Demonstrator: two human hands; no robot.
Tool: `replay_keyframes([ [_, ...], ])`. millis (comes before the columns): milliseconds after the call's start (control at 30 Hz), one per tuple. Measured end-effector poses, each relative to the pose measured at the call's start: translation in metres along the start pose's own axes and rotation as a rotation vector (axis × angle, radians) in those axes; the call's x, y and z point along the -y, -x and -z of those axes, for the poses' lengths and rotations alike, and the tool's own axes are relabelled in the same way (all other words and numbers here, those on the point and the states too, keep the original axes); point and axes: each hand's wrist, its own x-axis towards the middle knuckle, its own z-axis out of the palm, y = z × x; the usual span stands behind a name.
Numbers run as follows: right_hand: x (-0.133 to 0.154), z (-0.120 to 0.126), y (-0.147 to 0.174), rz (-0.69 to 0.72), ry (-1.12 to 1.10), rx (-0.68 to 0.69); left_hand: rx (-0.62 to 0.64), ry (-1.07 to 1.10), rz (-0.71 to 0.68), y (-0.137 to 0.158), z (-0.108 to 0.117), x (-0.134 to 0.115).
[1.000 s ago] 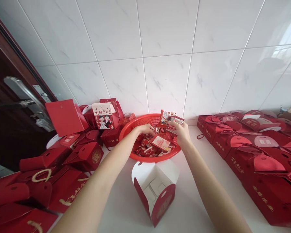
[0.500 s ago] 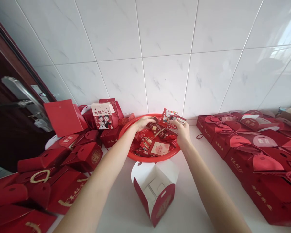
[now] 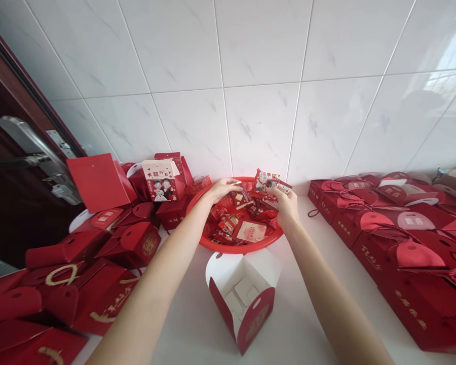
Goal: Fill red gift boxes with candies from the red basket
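Note:
Over the left side of a red plastic basket (image 3: 247, 249), my left hand (image 3: 225, 189) pinches a dark red candy packet (image 3: 242, 196) with a pale picture on it. My right hand (image 3: 285, 202) is closed on several red-and-white candy packets (image 3: 266, 178) at the basket's right rim. Loose wrapped sweets (image 3: 230, 222) and a pale pink card (image 3: 251, 231) lie inside the basket. In front of it stands an open gift box (image 3: 247, 299), red outside and white inside, with nothing visible in it.
Red gift boxes (image 3: 99, 294) crowd the left side, one with a cartoon couple (image 3: 163, 185) printed on it. Rows of red boxes with cords (image 3: 383, 253) fill the right. A tiled wall (image 3: 262, 126) rises behind, and a door handle (image 3: 30, 152) juts in at left.
The dark red packet in my left hand has shifted slightly left and turned. My right hand stays nearly in place with its packets.

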Motion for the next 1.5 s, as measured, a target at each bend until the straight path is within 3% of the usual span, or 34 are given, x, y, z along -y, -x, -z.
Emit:
replay_keyframes([
  [267, -0.006, 0.002, -0.002, -0.014, 0.09, 0.111, -0.061, 0.169, -0.119, 0.008, -0.003, -0.013],
  [567, -0.007, 0.001, 0.001, -0.001, 0.164, 0.121, -0.312, 0.209, -0.191, 0.004, -0.001, -0.016],
  [800, -0.002, 0.001, 0.001, -0.024, 0.029, 0.104, -0.188, 0.176, -0.223, 0.004, -0.004, -0.014],
  [900, -0.002, 0.001, 0.0, -0.013, -0.013, 0.063, -0.149, 0.005, -0.143, 0.005, -0.002, -0.012],
  [1067, -0.002, 0.001, -0.001, -0.005, -0.043, 0.041, 0.16, -0.606, 0.033, 0.005, 0.001, 0.002],
  [1133, -0.002, 0.001, -0.001, -0.007, -0.046, 0.022, 0.148, -0.736, -0.056, 0.004, -0.005, 0.007],
  [1233, 0.0, 0.0, -0.001, -0.007, -0.066, -0.027, 0.143, -0.81, -0.3, 0.004, -0.022, 0.011],
  [1333, 0.001, 0.0, -0.002, 0.001, -0.084, -0.044, 0.321, -0.912, -0.383, 0.006, -0.044, 0.013],
  [1400, 0.002, -0.001, -0.002, -0.004, -0.086, -0.047, 0.44, -1.055, -0.298, 0.006, -0.054, 0.013],
  [1500, 0.003, -0.002, -0.002, -0.019, -0.095, -0.065, 0.421, -1.288, -0.114, 0.006, -0.054, 0.014],
])
